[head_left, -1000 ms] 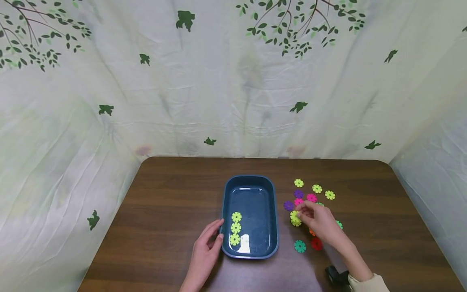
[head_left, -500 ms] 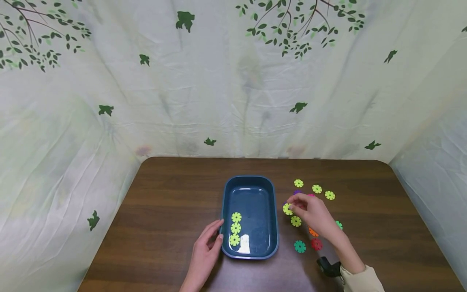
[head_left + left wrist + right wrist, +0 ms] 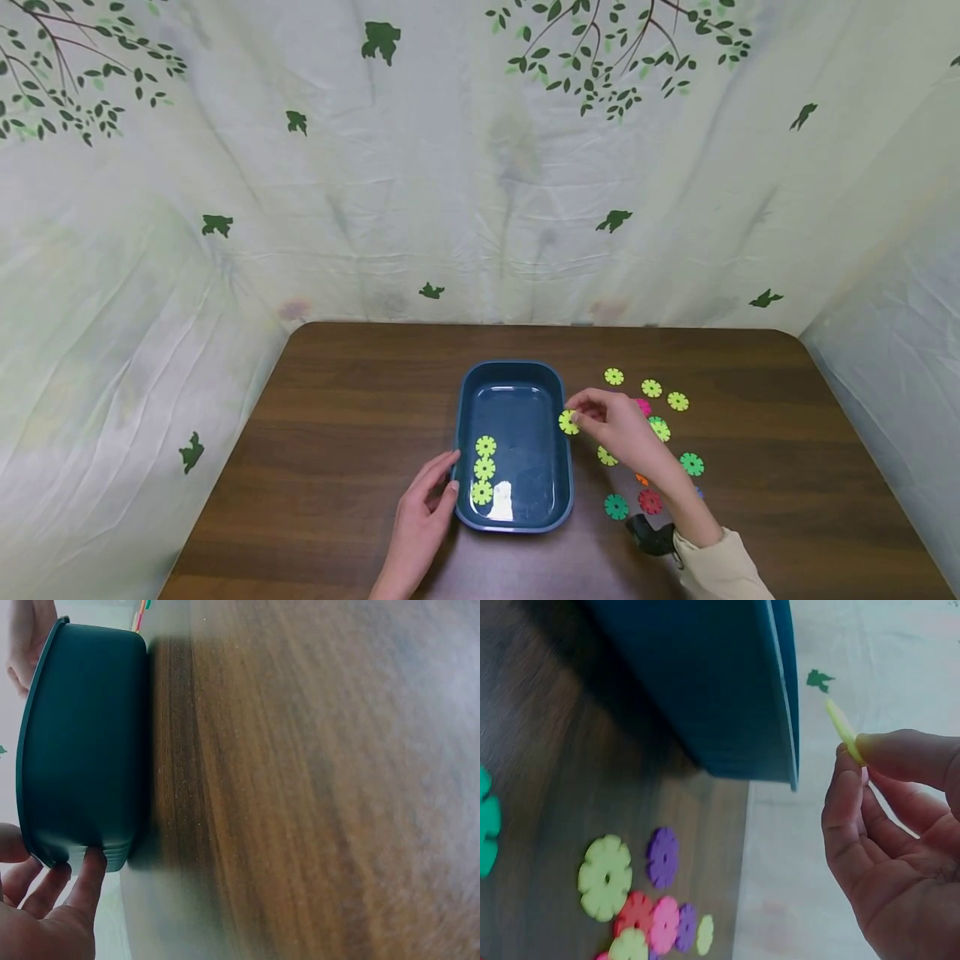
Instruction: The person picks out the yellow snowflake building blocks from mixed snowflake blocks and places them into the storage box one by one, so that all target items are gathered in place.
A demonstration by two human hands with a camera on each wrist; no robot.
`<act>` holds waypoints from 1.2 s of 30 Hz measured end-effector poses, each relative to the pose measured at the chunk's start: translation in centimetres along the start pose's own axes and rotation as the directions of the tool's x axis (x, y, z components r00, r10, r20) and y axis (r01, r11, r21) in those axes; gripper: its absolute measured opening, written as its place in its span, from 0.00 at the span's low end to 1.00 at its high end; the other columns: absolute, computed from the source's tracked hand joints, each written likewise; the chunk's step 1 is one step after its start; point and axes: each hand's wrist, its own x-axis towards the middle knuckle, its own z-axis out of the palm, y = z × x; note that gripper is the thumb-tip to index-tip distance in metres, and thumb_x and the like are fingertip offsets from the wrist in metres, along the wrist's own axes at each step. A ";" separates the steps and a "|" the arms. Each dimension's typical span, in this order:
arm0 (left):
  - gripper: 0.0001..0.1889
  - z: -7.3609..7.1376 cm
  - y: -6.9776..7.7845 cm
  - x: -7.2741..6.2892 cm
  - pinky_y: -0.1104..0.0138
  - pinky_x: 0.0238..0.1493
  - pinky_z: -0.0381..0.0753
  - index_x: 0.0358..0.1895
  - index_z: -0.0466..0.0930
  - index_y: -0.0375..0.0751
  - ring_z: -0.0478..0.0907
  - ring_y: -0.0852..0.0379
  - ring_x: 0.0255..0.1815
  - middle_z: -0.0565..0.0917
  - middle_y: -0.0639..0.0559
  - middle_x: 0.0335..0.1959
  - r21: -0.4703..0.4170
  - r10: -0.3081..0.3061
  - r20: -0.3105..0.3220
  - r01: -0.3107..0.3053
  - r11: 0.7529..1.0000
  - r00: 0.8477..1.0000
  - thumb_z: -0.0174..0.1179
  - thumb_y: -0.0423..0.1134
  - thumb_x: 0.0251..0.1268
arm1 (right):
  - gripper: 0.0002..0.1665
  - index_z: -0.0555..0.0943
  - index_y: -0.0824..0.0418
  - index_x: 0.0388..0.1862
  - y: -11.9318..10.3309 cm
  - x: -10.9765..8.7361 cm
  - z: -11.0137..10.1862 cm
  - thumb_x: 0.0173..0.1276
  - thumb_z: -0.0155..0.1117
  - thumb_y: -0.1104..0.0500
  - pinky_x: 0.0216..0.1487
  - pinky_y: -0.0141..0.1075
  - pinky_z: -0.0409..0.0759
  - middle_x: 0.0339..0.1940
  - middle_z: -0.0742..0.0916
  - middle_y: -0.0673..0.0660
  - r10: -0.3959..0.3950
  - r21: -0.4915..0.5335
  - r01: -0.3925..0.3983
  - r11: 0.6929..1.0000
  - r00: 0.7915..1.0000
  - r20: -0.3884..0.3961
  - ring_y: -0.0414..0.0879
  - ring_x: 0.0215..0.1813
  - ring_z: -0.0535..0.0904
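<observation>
Between thumb and fingers, my right hand (image 3: 618, 425) pinches a yellow notched plastic disc (image 3: 568, 422), shaped like a flower. In the head view it overlaps the right rim of a deep blue tray (image 3: 525, 450); the right wrist view shows the disc (image 3: 844, 731) edge-on, higher than the rim. My left hand (image 3: 422, 517) touches the tray's left side. Its fingers (image 3: 91, 874) lie against the outer wall in the left wrist view. Inside the tray, three yellow discs (image 3: 484, 468) form a column along the left wall.
Right of the tray, several discs lie scattered, among them a teal one (image 3: 617, 507), a red one (image 3: 651, 501), a green one (image 3: 692, 464) and a purple one (image 3: 663, 857). My right forearm covers part of them. A printed curtain (image 3: 480, 208) hangs behind the wooden table (image 3: 360, 400).
My right hand has lifted the yellow disc from the scattered ones and carried it left to the tray's right rim. My left hand and the tray have stayed put.
</observation>
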 end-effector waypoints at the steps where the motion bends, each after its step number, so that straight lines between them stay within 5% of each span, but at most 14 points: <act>1: 0.21 0.0 0.0 0.0 0.65 0.50 0.82 0.65 0.77 0.48 0.76 0.51 0.57 0.75 0.52 0.63 0.001 0.001 0.000 -0.001 1.000 1.000 0.59 0.32 0.70 | 0.09 0.85 0.59 0.43 -0.2 0.1 0.1 0.64 0.69 0.66 0.34 0.33 0.82 0.34 0.85 0.51 0.001 0.001 -0.001 1.000 1.000 0.004 0.46 0.34 0.78; 22: 0.21 -0.1 0.0 0.1 0.66 0.50 0.82 0.64 0.77 0.48 0.76 0.52 0.57 0.75 0.52 0.63 -0.015 0.007 -0.006 -0.007 1.000 1.000 0.59 0.32 0.70 | 0.07 0.85 0.60 0.40 -4.1 3.7 2.8 0.64 0.66 0.68 0.37 0.35 0.82 0.31 0.83 0.50 0.041 -0.056 -0.034 0.998 0.989 0.145 0.46 0.33 0.77; 36: 0.21 -0.1 0.1 0.1 0.65 0.50 0.82 0.65 0.77 0.47 0.76 0.50 0.58 0.74 0.50 0.64 -0.003 -0.019 0.011 0.019 1.000 1.000 0.58 0.32 0.71 | 0.07 0.85 0.63 0.40 -3.6 6.2 5.2 0.64 0.65 0.69 0.35 0.35 0.81 0.31 0.83 0.53 0.011 -0.059 0.001 0.998 0.977 0.215 0.45 0.32 0.76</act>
